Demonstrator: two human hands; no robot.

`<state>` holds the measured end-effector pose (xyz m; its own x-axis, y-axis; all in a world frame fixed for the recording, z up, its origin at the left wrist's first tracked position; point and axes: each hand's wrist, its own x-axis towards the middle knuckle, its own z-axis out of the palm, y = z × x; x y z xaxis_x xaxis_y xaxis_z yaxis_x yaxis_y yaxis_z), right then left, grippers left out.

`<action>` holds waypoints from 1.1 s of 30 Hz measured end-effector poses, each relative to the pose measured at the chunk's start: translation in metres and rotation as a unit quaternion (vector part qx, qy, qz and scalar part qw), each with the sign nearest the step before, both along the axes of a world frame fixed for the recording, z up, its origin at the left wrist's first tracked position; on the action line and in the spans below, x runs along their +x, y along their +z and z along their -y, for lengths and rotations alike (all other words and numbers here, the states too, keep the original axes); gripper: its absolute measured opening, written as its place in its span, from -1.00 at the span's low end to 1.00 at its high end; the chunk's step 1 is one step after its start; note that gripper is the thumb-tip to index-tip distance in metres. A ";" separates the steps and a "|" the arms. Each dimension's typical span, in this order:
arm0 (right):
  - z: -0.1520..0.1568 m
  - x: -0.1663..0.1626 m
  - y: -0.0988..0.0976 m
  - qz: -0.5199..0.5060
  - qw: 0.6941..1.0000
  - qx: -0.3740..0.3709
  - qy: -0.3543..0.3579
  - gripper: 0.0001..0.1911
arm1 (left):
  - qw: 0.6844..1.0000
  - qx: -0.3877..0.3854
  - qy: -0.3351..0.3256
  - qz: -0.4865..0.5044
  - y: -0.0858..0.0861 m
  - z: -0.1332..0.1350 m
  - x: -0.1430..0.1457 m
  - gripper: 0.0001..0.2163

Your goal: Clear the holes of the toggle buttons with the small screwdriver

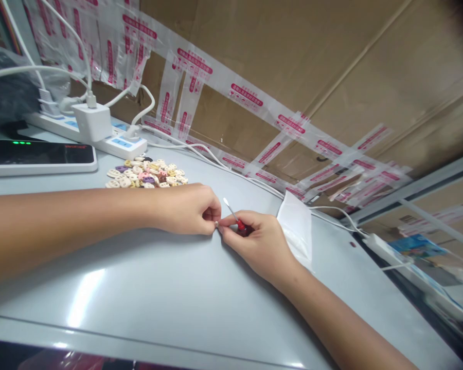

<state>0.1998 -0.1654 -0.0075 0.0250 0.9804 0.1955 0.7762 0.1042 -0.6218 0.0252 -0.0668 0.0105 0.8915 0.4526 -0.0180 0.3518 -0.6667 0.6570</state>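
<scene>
Slantwise, the red-handled tool, tip up-left

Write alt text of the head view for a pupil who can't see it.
A left hand and right hand meet over a grey table, a tiny pale piece at their fingertips; the right also holds a red-handled tool. Beyond the left forearm lies a pile of multicoloured pieces.

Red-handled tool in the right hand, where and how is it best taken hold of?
Probably by the metal shaft, coming from the far side and above: it sticks out bare past the right hand, slanting away from the wearer and leftward, while the red handle is partly hidden in that hand's grip.
</scene>
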 end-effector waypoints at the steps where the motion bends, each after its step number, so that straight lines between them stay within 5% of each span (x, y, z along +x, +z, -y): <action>1: 0.000 0.000 0.000 0.001 1.000 0.001 0.000 -0.83 | 1.000 0.002 0.000 -0.001 0.000 0.000 0.000 -0.89; 33: -0.004 -0.007 -0.006 0.013 0.995 0.085 0.049 -0.80 | 0.999 0.044 0.015 0.006 0.006 -0.004 -0.007 -0.91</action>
<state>0.1930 -0.1616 -0.0132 -0.0758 0.9309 0.3572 0.7724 0.2814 -0.5694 0.0187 -0.0626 0.0163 0.8773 0.4788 0.0330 0.3653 -0.7107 0.6013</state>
